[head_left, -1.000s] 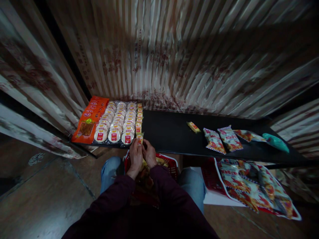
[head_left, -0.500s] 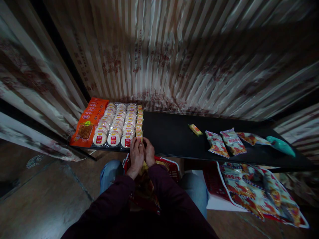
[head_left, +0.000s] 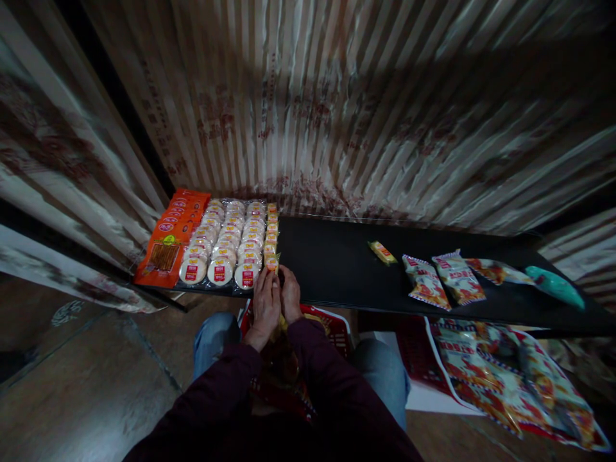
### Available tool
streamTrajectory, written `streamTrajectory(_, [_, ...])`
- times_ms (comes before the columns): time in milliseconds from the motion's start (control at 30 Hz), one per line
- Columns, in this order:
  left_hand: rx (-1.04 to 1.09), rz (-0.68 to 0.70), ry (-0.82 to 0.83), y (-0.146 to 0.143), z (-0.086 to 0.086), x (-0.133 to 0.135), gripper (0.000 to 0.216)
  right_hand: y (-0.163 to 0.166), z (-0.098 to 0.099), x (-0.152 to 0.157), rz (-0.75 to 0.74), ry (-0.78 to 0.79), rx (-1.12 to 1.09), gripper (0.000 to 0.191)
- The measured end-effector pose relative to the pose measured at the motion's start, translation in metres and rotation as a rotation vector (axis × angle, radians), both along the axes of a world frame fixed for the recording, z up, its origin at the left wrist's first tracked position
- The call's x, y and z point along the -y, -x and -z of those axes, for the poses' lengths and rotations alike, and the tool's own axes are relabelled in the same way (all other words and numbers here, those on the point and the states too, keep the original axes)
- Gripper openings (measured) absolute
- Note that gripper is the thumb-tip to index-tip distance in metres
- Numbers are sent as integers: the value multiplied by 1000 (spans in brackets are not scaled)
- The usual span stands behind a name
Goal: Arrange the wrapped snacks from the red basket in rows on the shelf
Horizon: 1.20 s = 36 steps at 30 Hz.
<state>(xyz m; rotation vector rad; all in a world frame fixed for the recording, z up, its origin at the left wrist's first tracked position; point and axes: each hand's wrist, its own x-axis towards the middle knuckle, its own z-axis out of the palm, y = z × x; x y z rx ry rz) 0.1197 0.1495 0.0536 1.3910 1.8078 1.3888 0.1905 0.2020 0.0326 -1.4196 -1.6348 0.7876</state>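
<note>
My left hand (head_left: pixel 264 302) and my right hand (head_left: pixel 290 294) are together at the front edge of a black shelf (head_left: pixel 337 263). Both pinch a small yellow snack packet (head_left: pixel 272 263) at the near end of a row of the same yellow packets (head_left: pixel 271 228). Left of that row lie three rows of round white wrapped cakes (head_left: pixel 226 240), and beyond them a stack of orange packets (head_left: pixel 173 234). A red basket (head_left: pixel 327 324) holding yellow packets rests on my lap under my wrists.
Further right on the shelf lie a lone yellow packet (head_left: pixel 382 251), two red-and-white snack bags (head_left: pixel 445 279), another bag (head_left: pixel 495 271) and a teal packet (head_left: pixel 553 285). A large printed bag (head_left: pixel 505 372) lies below on the right. Striped curtains hang behind and on the left.
The hands have stayed at the near end of the yellow row, shifting slightly forward onto the packet. The view has drifted a little, so the shelf items sit further right.
</note>
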Motion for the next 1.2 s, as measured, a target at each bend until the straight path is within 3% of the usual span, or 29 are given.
streamTrajectory(600, [-185, 42, -38, 2, 2, -1, 46, 2, 5, -6, -2, 2, -34, 40])
streamTrajectory(867, [-160, 23, -45, 0, 1, 3, 46, -3, 8, -2, 14, -42, -30, 36])
streamTrajectory(1067, [-167, 15, -51, -1, 2, 24, 38, -16, 3, 19, 50, -102, -28, 34])
streamTrajectory(1200, [-173, 95, 54, -10, 27, 54, 33, -26, 9, 45, 43, -119, -83, 32])
